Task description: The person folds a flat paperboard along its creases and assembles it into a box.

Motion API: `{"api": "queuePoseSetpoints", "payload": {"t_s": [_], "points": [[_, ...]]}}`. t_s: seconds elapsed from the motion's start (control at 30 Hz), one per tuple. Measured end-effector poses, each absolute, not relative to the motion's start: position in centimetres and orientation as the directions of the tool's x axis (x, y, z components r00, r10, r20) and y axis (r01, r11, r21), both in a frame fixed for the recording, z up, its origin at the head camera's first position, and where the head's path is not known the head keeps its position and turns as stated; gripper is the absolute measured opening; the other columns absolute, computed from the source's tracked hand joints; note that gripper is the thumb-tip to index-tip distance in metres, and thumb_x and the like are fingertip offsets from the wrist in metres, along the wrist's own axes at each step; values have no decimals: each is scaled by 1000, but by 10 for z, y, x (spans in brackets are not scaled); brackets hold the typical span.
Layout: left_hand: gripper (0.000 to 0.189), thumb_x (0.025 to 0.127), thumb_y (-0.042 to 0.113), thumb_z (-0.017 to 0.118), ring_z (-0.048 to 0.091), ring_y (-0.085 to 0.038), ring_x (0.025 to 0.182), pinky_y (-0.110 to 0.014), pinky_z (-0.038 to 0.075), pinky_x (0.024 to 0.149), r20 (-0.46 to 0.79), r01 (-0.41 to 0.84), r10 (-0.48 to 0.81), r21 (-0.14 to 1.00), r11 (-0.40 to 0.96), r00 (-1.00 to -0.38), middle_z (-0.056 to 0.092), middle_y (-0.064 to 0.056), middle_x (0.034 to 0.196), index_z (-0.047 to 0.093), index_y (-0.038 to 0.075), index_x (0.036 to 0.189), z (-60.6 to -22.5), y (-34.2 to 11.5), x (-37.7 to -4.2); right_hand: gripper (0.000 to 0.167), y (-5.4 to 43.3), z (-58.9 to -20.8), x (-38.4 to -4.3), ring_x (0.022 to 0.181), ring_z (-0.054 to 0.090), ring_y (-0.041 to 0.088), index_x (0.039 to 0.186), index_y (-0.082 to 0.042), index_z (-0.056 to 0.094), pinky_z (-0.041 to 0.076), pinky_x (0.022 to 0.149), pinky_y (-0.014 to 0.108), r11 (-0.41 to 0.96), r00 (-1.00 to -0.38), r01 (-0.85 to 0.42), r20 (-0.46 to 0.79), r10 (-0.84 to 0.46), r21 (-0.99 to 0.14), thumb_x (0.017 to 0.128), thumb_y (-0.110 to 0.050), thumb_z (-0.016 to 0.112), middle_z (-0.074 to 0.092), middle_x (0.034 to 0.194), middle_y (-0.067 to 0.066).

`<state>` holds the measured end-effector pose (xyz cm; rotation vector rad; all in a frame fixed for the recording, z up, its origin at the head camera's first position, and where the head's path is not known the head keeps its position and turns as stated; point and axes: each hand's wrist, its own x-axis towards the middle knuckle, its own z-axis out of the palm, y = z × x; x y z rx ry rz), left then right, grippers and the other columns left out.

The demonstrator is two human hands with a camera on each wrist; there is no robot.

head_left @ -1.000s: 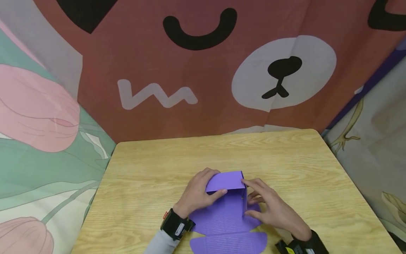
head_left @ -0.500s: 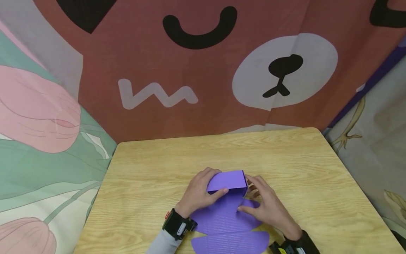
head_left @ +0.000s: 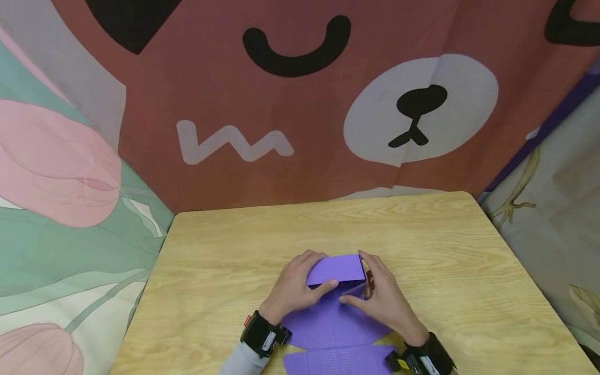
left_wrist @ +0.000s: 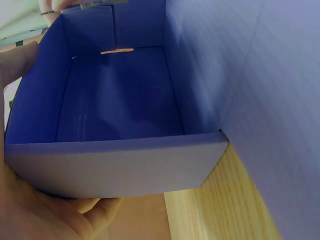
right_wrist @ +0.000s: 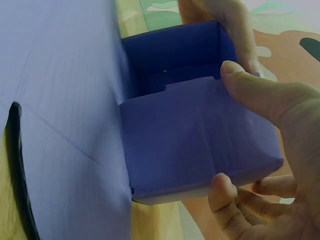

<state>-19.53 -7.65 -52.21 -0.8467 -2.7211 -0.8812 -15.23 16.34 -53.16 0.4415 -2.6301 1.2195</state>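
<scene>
A purple cardboard box (head_left: 336, 268), partly folded up, stands on the table with its open side toward me. My left hand (head_left: 292, 284) grips its left end, thumb over the front edge and fingers along the outer wall. On the other end, my right hand (head_left: 388, 299) holds the box between thumb and fingers. In the right wrist view, that thumb lies on the upper edge of a side flap (right_wrist: 175, 135) with a small tab, while the fingertips touch its lower edge. The left wrist view shows the hollow inside and a thin slot (left_wrist: 117, 51).
The box's unfolded lid panel (head_left: 339, 359) lies flat toward me, with rounded ears at its sides. Wood-grain table (head_left: 225, 250) surrounds the box. A printed bear cloth (head_left: 300, 182) hangs behind the table's far edge. Both wrists wear black camera straps.
My right hand has moved left and closer around the box's right end. The side flap there has swung inward. My left hand keeps its grip in nearly the same place.
</scene>
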Motion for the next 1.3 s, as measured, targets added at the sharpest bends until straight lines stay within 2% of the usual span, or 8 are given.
{"api": "queuePoseSetpoints", "payload": {"t_s": [0.13,0.27,0.47,0.77,1.13,1.3], "points": [[59,87,70,55,60,-5,105,-30,51,84,321,569,470,488,662,-822,61,17,120,57,32,132,-523,-78,-193,105,159,-537,-156,59,52,5,148,-10,39,45,51,17,631,-915,-385,366,-167,-673,65,-53,88,56,118,1],[57,88,68,57,60,-4,104,-29,51,83,343,581,469,481,656,-814,61,17,119,57,31,131,-522,-78,-194,98,154,-540,-162,62,48,3,143,-9,45,43,52,16,671,-899,-393,417,-136,-629,67,-55,87,56,110,-2],[56,87,67,59,59,-2,101,-26,50,81,369,592,464,471,654,-806,61,17,117,59,29,129,-522,-78,-196,92,151,-544,-170,76,52,7,136,-5,50,45,62,21,721,-873,-401,474,-114,-565,65,-48,90,61,110,2],[57,88,68,57,58,-2,100,-26,49,81,338,569,458,484,665,-822,60,18,117,57,31,130,-522,-78,-196,81,147,-543,-175,91,65,17,127,-5,57,56,74,37,731,-892,-353,447,-74,-584,61,-34,94,66,111,7],[57,87,70,56,57,-1,103,-26,50,84,312,557,462,488,672,-830,59,19,119,56,33,131,-523,-77,-196,67,151,-547,-180,77,59,10,117,-8,62,52,66,27,697,-892,-353,448,-50,-624,59,-23,94,68,101,3],[57,86,70,57,57,-1,103,-26,50,84,307,552,459,496,671,-834,59,19,118,56,33,130,-523,-77,-195,56,151,-548,-182,77,62,10,111,-11,64,54,67,30,700,-882,-368,468,-54,-612,62,-20,91,68,97,2]]}}
